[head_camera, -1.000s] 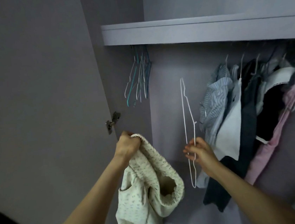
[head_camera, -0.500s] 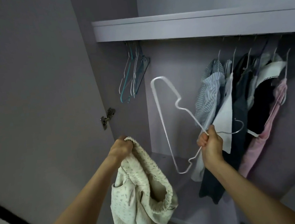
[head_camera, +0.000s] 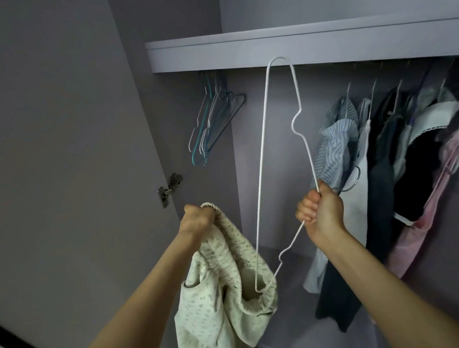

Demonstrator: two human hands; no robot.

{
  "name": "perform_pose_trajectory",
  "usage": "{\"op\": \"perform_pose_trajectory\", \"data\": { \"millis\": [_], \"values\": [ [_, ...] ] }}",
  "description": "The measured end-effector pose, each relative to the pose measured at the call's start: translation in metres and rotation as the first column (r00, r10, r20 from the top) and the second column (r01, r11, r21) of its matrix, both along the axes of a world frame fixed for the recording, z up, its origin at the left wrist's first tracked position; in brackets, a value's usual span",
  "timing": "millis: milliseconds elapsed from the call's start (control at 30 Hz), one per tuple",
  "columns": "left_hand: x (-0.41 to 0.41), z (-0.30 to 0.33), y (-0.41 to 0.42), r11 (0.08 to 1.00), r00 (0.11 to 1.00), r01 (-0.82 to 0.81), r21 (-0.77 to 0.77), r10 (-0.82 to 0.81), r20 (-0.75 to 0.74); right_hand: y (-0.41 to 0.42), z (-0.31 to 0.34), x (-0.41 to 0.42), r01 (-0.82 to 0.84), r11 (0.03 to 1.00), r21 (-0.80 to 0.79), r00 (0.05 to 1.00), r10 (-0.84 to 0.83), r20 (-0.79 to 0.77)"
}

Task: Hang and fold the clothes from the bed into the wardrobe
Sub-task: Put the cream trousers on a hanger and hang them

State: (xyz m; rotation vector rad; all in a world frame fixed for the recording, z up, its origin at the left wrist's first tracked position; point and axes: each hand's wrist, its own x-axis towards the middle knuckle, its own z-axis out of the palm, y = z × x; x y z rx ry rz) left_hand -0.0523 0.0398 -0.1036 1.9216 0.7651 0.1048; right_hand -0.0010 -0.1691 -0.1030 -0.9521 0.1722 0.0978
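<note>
inside right hand (head_camera: 322, 212) fist, white hanger's (head_camera: 262, 170) hook sits hidden.

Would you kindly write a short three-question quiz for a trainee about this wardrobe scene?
1. True or false: the left hand grips the cream speckled elastic-waist garment.
2. The lower end of the white wire hanger held in the right hand sits: A) inside the garment's waist opening; B) on the rail; C) on the shelf.
3. Where do the empty teal and white hangers hang?

Key: 1 true; 2 A; 3 at the rail's left end, beside the door hinge.
</note>
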Motion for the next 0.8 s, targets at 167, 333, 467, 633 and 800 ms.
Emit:
{"op": "perform_pose_trajectory", "data": {
  "millis": [167, 333, 467, 633, 800],
  "values": [
    [-0.007, 0.024, -0.012, 0.996, 0.993, 0.084, -0.038, -0.080, 0.082, 0.025, -0.008, 0.001, 0.155, 0.988, 0.017, 0.976, -0.156, 0.153],
    [-0.023, 0.066, -0.011, 0.968, 0.966, 0.121, -0.220, -0.064, 0.250, 0.045, -0.043, 0.002, 0.144, 0.957, -0.253, 0.982, -0.107, 0.154],
    [-0.039, 0.085, -0.005, 0.932, 0.941, 0.186, -0.312, -0.077, 0.330, 0.044, -0.067, 0.004, 0.151, 0.831, -0.536, 0.972, -0.026, 0.234],
    [-0.056, 0.079, 0.015, 0.977, 0.959, 0.127, -0.171, -0.077, 0.272, 0.038, -0.050, 0.017, 0.349, 0.663, -0.662, 0.889, -0.010, 0.458],
    [-0.060, 0.058, 0.038, 0.820, 0.991, 0.104, 0.563, -0.035, -0.132, 0.022, -0.035, 0.030, 0.474, 0.549, -0.689, 0.791, 0.078, 0.606]
  ]
}}
